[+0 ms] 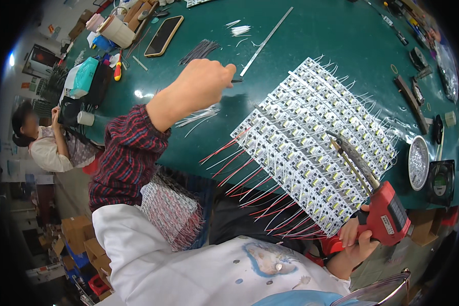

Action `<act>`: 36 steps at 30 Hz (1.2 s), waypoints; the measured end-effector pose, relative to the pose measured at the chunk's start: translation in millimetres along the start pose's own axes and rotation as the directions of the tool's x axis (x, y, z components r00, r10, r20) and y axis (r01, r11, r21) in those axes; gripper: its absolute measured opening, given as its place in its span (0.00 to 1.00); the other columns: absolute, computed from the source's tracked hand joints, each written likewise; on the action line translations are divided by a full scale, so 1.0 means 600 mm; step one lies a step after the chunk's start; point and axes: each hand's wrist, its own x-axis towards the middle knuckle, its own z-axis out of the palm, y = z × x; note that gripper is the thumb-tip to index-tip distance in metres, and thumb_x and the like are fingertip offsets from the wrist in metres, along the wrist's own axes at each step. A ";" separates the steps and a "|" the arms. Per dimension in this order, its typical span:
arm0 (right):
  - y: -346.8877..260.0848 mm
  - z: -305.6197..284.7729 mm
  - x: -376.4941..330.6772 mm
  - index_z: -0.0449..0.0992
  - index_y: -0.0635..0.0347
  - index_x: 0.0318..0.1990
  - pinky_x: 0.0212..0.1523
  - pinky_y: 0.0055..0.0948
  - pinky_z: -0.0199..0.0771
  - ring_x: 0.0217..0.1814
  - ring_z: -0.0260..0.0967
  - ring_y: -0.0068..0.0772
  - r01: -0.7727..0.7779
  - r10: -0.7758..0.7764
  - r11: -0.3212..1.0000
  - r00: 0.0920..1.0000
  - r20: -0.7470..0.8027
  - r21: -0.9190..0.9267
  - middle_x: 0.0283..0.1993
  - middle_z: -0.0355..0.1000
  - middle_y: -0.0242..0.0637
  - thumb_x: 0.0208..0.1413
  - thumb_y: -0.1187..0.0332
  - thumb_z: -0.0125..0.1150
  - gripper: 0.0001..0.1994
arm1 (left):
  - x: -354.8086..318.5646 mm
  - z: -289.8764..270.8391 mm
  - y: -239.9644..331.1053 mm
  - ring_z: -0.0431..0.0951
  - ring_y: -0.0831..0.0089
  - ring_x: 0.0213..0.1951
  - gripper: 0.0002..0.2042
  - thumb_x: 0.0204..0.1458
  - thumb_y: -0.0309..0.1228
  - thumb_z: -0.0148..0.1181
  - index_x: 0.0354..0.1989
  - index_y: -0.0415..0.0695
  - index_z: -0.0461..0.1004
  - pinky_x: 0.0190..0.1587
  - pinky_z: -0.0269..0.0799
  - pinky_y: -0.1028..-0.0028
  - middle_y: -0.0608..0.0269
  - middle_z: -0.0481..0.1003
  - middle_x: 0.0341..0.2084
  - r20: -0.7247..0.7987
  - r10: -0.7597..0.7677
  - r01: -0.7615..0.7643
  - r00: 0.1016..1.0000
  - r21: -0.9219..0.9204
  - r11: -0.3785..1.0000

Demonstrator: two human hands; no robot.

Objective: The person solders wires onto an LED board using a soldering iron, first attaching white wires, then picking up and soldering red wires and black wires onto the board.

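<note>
1. Risk: your red-and-black plastic soldering gun (387, 217) sits over the white rectangular LED panel's (290, 127) lower-right part — tip contact unclear. Wrist slip could scorch it; dragging arm could snag the thin red wires (225, 146) along its near edge.
2. R hand (357, 242) wraps the gun's handle; L hand's (201, 84) curled, pinching a slim dark tool (237, 80), mostly hidden.
3. Gun's long axis: lower R to upper L, tip pointing up-left.
</note>
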 end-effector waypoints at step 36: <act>-0.004 0.011 -0.005 0.55 0.76 0.56 0.13 0.20 0.58 0.09 0.54 0.19 -0.003 0.002 1.000 0.999 0.038 0.013 0.12 0.57 0.28 0.60 0.54 0.53 0.31 | -0.039 0.026 0.042 0.72 0.80 0.19 0.05 0.55 0.25 0.57 0.31 0.36 0.71 0.23 0.69 0.81 0.60 0.74 0.22 -0.019 -0.581 0.064 0.814 -0.990 0.122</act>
